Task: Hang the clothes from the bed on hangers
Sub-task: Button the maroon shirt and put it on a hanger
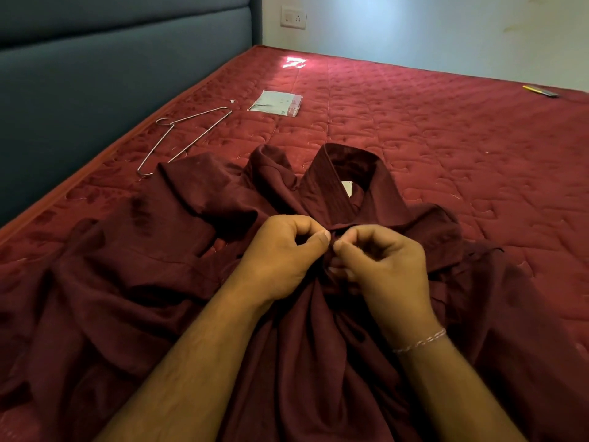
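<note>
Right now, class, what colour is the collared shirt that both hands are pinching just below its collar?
The collared shirt is dark maroon, plain; the head view shows it.

Head cam looks fwd and down, close over bed.

Dim, warm indoor light overall. A cool bluish glow washes the wall at 12 o'clock, with a bright glare patch on the bed just below it. Soft shadows pool in the shirt folds. Wide-angle bending shows toward the edges; detail is slightly soft.
</note>
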The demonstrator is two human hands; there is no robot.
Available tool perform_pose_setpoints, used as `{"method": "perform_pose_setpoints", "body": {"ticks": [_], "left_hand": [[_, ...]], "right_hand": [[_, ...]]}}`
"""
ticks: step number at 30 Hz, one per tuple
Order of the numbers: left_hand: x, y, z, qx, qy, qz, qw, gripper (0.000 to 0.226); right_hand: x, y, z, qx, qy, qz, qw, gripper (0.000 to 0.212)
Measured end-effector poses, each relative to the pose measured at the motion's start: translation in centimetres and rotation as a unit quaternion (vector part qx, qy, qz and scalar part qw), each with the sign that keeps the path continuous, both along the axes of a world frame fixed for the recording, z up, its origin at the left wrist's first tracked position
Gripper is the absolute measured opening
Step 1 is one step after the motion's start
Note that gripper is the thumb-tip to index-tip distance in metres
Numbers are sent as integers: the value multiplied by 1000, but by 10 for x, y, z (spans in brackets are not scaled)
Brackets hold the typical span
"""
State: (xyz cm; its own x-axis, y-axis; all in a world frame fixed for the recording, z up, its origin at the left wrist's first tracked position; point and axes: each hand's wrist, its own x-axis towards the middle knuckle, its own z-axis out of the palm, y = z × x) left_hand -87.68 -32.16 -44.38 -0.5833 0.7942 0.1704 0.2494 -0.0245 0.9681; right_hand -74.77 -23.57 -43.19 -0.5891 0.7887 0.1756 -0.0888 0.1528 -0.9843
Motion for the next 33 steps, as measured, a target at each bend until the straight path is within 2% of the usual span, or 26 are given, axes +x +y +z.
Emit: {"method": "perform_pose_setpoints", "body": {"ticks": [1,3,6,8,10,13,15,18,19,21,23,25,28,30,31,33], "left_hand": [[0,0,0,3,-3,-11,1000,24],[0,-2,2,10,-17,-39,999,24],[-3,-6,3,17,-69,-75,995,21],[-2,-8,7,17,-105,-67,992,20],[-6,-9,12,7,-63,-22,998,16],[-22,-19,23,-14,72,46,996,16],[-34,-33,33,-35,142,49,988,17],[-43,-55,46,-114,275,1,955,12],[-44,-60,47,-153,307,-23,939,8],[-45,-63,44,-243,368,-56,896,15],[-48,-63,41,-306,386,-63,868,17],[-50,-62,40,-304,376,-56,874,10],[-50,-62,44,-209,285,64,933,10],[-49,-63,49,-148,248,199,936,7],[-47,-64,51,-127,230,237,935,7],[-38,-62,54,-92,169,218,957,15]], "right_hand": [[3,3,4,-120,21,59,991,14],[7,12,8,-242,18,130,961,7],[7,18,6,-295,-10,166,941,10],[6,17,4,-286,-4,155,946,17],[7,15,6,-223,-9,145,964,20],[16,15,18,-47,-91,147,984,32],[24,16,27,89,-171,166,967,38],[31,17,31,229,-287,184,912,39],[31,17,30,256,-303,191,898,35],[31,20,28,299,-303,201,882,19],[30,22,26,309,-288,208,882,13],[31,21,29,216,-236,220,922,9],[32,13,36,57,-108,171,978,10],[30,9,35,2,-66,114,991,14],[28,7,34,-29,-47,99,994,15],[24,3,32,-115,5,115,987,13]]}}
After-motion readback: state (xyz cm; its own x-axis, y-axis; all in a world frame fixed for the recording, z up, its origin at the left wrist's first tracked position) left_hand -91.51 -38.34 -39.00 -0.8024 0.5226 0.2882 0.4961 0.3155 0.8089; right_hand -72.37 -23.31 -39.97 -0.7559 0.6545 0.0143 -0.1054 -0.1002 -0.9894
